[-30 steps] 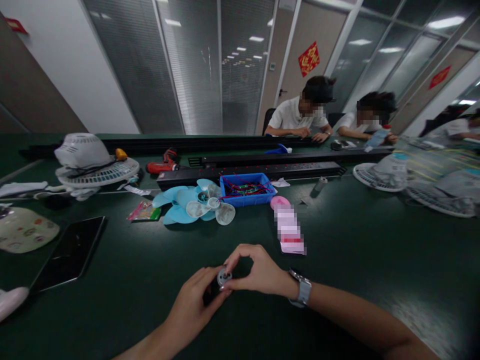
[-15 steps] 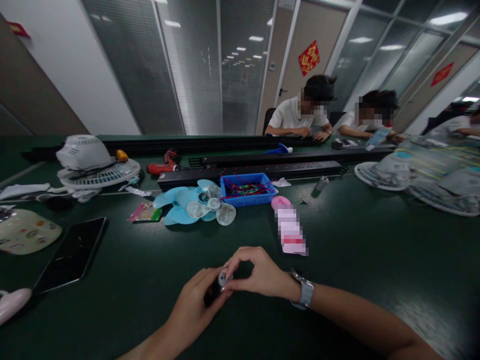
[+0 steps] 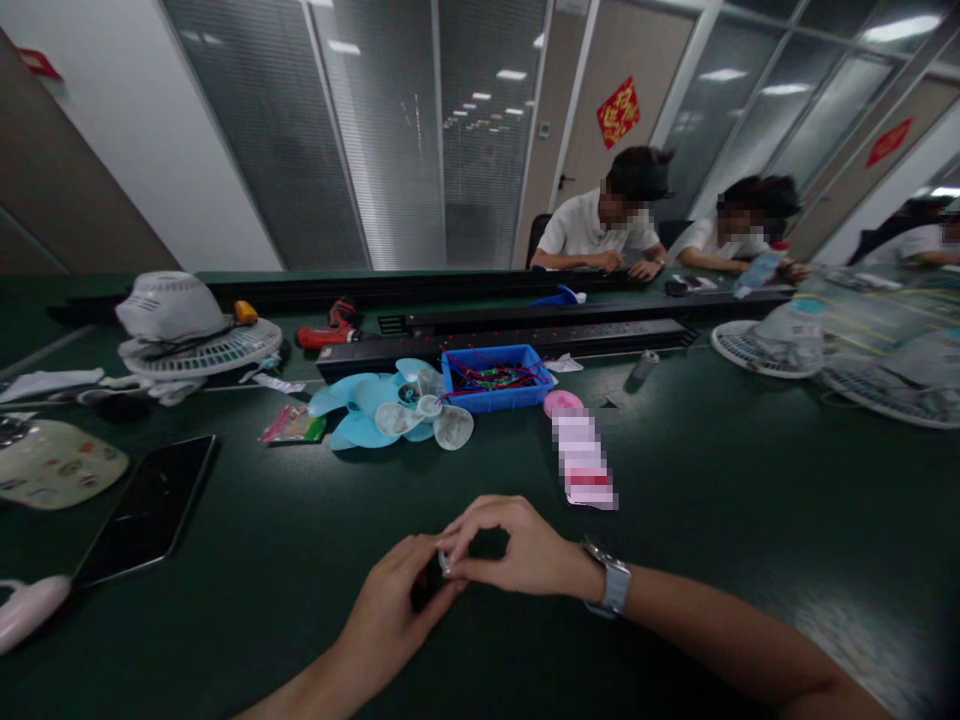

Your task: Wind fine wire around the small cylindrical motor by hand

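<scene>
Meeting low over the near edge of the green table (image 3: 712,520), both hands close on one small dark part with a pale round end (image 3: 442,568), which sits between them just above the tabletop and is mostly covered by fingers, so its shape cannot be told. The left hand (image 3: 394,600) comes in from below, forearm slanting up from the bottom edge, its fingers curled under and around the dark body of the part. The right hand (image 3: 517,550) reaches in from the right with the wrist bent, a wristwatch (image 3: 611,585) on it, thumb and forefinger pinched on the pale end while the other fingers arch over in a loop. Beyond the hands lie a blurred pink packet (image 3: 581,460) and a stack of light blue and clear fan blades (image 3: 390,410), touching a blue tray of wires (image 3: 495,375). To the left a black tablet (image 3: 146,505) lies flat, with a white fan guard and motor housing (image 3: 187,325) behind it and a red power screwdriver (image 3: 330,325) near a long black rail (image 3: 525,340). Other people sit at the far side, hands on the table
</scene>
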`<action>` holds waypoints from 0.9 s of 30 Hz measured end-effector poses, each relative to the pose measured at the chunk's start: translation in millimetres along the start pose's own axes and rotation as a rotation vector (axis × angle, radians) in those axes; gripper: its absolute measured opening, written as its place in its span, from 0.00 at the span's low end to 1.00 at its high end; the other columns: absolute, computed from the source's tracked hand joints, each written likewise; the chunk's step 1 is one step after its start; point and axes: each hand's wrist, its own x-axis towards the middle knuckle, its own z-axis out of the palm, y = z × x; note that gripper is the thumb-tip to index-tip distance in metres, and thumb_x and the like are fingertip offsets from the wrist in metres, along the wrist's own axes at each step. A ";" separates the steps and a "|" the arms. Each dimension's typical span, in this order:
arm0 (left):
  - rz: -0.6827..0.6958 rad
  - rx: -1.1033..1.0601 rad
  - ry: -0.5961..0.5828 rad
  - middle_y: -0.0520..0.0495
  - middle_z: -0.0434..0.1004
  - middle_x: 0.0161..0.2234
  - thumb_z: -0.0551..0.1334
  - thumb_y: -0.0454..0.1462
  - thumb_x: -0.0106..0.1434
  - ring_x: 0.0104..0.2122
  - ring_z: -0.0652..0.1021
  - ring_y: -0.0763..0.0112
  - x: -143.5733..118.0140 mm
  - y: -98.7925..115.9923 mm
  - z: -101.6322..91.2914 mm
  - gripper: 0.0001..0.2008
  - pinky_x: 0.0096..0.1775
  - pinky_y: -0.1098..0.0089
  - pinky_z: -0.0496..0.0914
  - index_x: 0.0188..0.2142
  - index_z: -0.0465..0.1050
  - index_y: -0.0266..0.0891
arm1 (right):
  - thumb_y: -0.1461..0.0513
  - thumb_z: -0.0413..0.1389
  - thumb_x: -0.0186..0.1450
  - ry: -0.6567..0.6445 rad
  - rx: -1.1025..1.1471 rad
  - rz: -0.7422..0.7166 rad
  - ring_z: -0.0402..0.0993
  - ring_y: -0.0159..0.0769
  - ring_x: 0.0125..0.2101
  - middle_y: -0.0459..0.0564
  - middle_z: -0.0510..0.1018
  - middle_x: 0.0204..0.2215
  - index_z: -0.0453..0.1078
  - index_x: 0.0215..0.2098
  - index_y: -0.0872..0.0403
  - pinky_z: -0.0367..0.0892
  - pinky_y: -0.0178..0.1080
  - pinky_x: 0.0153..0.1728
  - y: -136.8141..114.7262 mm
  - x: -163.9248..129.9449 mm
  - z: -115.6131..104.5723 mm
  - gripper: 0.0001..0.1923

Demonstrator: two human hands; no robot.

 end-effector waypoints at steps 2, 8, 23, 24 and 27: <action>-0.008 0.000 -0.008 0.47 0.78 0.36 0.65 0.34 0.64 0.34 0.78 0.62 0.5 0.5 -0.3 0.09 0.36 0.66 0.73 0.44 0.74 0.42 | 0.66 0.65 0.61 0.007 0.008 0.012 0.81 0.36 0.40 0.52 0.83 0.35 0.78 0.33 0.57 0.72 0.35 0.44 -1.0 0.3 -0.6 0.01; -0.009 0.007 -0.005 0.47 0.79 0.37 0.65 0.35 0.64 0.33 0.78 0.62 0.6 -0.2 0.6 0.12 0.35 0.66 0.73 0.47 0.74 0.43 | 0.68 0.66 0.59 0.053 -0.008 0.039 0.81 0.34 0.37 0.49 0.83 0.34 0.77 0.32 0.57 0.72 0.33 0.42 -4.8 -0.4 -1.5 0.03; -0.001 0.029 0.003 0.48 0.79 0.35 0.66 0.34 0.63 0.33 0.79 0.62 2.3 3.6 -0.6 0.09 0.36 0.66 0.74 0.44 0.75 0.43 | 0.77 0.58 0.60 0.086 -0.187 -0.156 0.81 0.31 0.39 0.47 0.84 0.34 0.73 0.27 0.56 0.69 0.33 0.44 -4.4 -3.4 2.5 0.12; 0.001 0.029 0.003 0.48 0.79 0.35 0.66 0.33 0.63 0.33 0.79 0.62 2.1 3.8 -0.7 0.09 0.36 0.66 0.73 0.44 0.75 0.43 | 0.77 0.57 0.60 0.094 -0.184 -0.157 0.81 0.31 0.38 0.46 0.84 0.35 0.73 0.27 0.55 0.69 0.32 0.44 -4.9 -3.4 2.4 0.13; 0.008 0.035 0.008 0.48 0.79 0.34 0.66 0.33 0.62 0.33 0.79 0.61 1.4 3.3 -0.6 0.09 0.36 0.66 0.73 0.43 0.75 0.42 | 0.76 0.57 0.61 0.088 -0.186 -0.159 0.80 0.29 0.37 0.46 0.84 0.35 0.73 0.29 0.55 0.69 0.32 0.43 -6.4 -3.3 1.9 0.12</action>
